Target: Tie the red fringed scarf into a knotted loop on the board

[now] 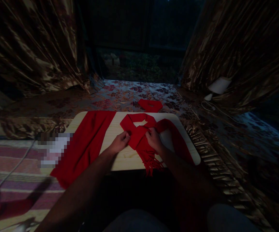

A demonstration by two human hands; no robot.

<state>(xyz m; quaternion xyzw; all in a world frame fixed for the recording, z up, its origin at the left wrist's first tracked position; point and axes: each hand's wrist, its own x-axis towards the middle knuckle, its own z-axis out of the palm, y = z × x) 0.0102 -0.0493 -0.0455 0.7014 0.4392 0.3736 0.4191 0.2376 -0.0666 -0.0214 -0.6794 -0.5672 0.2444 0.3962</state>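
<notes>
A red fringed scarf [139, 137] lies looped on a light wooden board [116, 129], its fringe hanging over the near edge. My left hand [122, 141] pinches the left side of the loop where the scarf crosses itself. On the right side of the crossing, my right hand [153, 138] grips the cloth with curled fingers. One length of the red cloth runs down the board's right side. Another wide red cloth [87, 141] drapes over the left end. Whether these pieces join is not visible.
Behind the board, a small red piece [151, 105] lies on the patterned ledge [122, 91]. A white lamp [219, 85] with a cord stands at the right. Striped fabric [16, 167] and a red cylindrical object [11, 207] are at the left.
</notes>
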